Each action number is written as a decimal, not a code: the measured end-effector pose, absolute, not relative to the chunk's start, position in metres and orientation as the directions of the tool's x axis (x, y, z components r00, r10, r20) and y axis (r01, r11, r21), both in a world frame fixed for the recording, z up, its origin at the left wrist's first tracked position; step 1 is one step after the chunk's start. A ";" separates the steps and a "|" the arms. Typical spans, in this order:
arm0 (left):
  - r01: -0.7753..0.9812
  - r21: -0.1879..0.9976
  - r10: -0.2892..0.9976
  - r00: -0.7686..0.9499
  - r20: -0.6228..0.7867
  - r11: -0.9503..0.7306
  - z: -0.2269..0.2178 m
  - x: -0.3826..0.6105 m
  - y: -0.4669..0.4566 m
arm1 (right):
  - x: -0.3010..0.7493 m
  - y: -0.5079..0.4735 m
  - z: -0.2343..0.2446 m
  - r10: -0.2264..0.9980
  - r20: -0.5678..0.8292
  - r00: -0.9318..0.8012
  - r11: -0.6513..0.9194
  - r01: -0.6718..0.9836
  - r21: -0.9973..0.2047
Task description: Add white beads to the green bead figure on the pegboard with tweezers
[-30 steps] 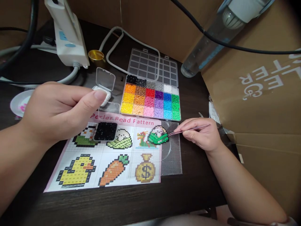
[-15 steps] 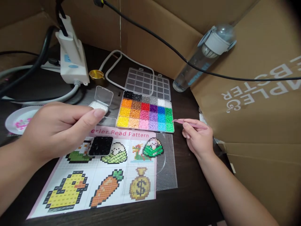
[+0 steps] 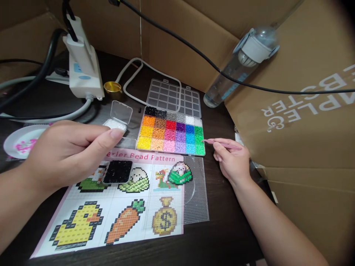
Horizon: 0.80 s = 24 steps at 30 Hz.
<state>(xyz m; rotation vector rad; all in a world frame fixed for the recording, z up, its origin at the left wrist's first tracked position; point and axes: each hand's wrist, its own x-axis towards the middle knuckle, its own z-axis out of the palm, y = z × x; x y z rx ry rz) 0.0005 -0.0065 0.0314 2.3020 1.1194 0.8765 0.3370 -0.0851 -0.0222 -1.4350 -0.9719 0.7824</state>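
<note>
Pink tweezers point(image 3: 226, 144) are pinched in my right hand point(image 3: 234, 159). Their tips reach over the right edge of the bead box point(image 3: 171, 150), at the green beads point(image 3: 199, 139). My left hand point(image 3: 69, 151) is closed, thumb pressed against the curled fingers; anything inside it is hidden. It hovers above the left of the printed bead pattern sheet point(image 3: 100, 199), near a small case of black beads point(image 3: 119, 171) and a case of white beads point(image 3: 116, 125) with its lid raised. A green and white bead figure point(image 3: 180, 173) rests on the clear pegboard point(image 3: 197, 203).
A white plate with pink beads point(image 3: 12, 142) lies at the left. Behind it stand a power strip point(image 3: 84, 70) and a gold cup point(image 3: 112, 88). A water bottle point(image 3: 230, 79) leans at the back right. A black cable point(image 3: 177, 37) crosses overhead, with cardboard walls point(image 3: 305, 147) around.
The tweezers' tips have shifted slightly left, further over the green beads. My left hand has stayed about the same. The view has moved very slightly.
</note>
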 end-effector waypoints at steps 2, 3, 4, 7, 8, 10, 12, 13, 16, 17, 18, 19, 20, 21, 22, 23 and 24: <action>0.535 0.615 0.808 0.478 0.345 -0.579 0.032 0.000 -0.006 | 0.337 -0.085 -0.022 0.901 0.069 0.427 0.017 0.125 -0.992; 0.533 0.615 0.807 0.478 0.347 -0.581 0.032 0.000 -0.005 | 0.337 -0.085 -0.022 0.902 0.069 0.427 0.017 0.125 -0.992; 0.529 0.615 0.804 0.476 0.355 -0.585 0.032 -0.001 -0.005 | 0.337 -0.085 -0.022 0.902 0.070 0.426 0.018 0.124 -0.992; 0.529 0.613 0.803 0.475 0.360 -0.587 0.031 -0.002 -0.005 | 0.337 -0.086 -0.021 0.902 0.061 0.428 0.013 0.115 -0.993; 0.530 0.613 0.804 0.478 0.355 -0.586 0.031 -0.001 -0.006 | 0.337 -0.086 -0.021 0.901 0.057 0.430 0.008 0.114 -0.993; 0.537 0.617 0.811 0.474 0.343 -0.575 0.031 -0.001 -0.006 | 0.337 -0.086 -0.021 0.900 0.050 0.432 -0.002 0.119 -0.993; 0.542 0.623 0.819 0.465 0.337 -0.564 0.030 0.000 -0.007 | 0.337 -0.086 -0.022 0.901 0.058 0.430 -0.002 0.138 -0.990; 0.543 0.624 0.821 0.458 0.341 -0.562 0.030 0.000 -0.007 | 0.338 -0.086 -0.022 0.903 0.068 0.425 0.003 0.152 -0.988; 0.544 0.634 0.831 0.438 0.343 -0.549 0.031 0.002 -0.008 | 0.338 -0.087 -0.023 0.908 0.093 0.408 0.017 0.188 -0.982; 0.551 0.639 0.839 0.426 0.337 -0.537 0.031 0.002 -0.008 | 0.338 -0.087 -0.023 0.909 0.094 0.406 0.016 0.190 -0.982; 0.559 0.643 0.848 0.416 0.328 -0.523 0.032 0.003 -0.009 | 0.338 -0.087 -0.023 0.908 0.090 0.409 0.014 0.187 -0.982; 0.568 0.645 0.855 0.411 0.316 -0.511 0.032 0.003 -0.009 | 0.338 -0.087 -0.023 0.906 0.085 0.415 0.010 0.179 -0.984; 0.576 0.643 0.859 0.411 0.306 -0.504 0.033 0.002 -0.009 | 0.338 -0.087 -0.023 0.903 0.079 0.422 0.008 0.169 -0.986; 0.579 0.641 0.859 0.414 0.301 -0.504 0.034 0.002 -0.009 | 0.338 -0.087 -0.022 0.900 0.076 0.429 0.007 0.159 -0.987; 0.577 0.639 0.856 0.422 0.300 -0.508 0.034 0.002 -0.009 | 0.338 -0.087 -0.022 0.897 0.074 0.436 0.009 0.148 -0.989; 0.572 0.638 0.851 0.431 0.301 -0.516 0.034 0.002 -0.009 | 0.337 -0.086 -0.022 0.895 0.073 0.441 0.012 0.139 -0.990; 0.567 0.638 0.847 0.433 0.307 -0.521 0.035 0.001 -0.008 | 0.337 -0.086 -0.021 0.892 0.076 0.447 0.019 0.131 -0.991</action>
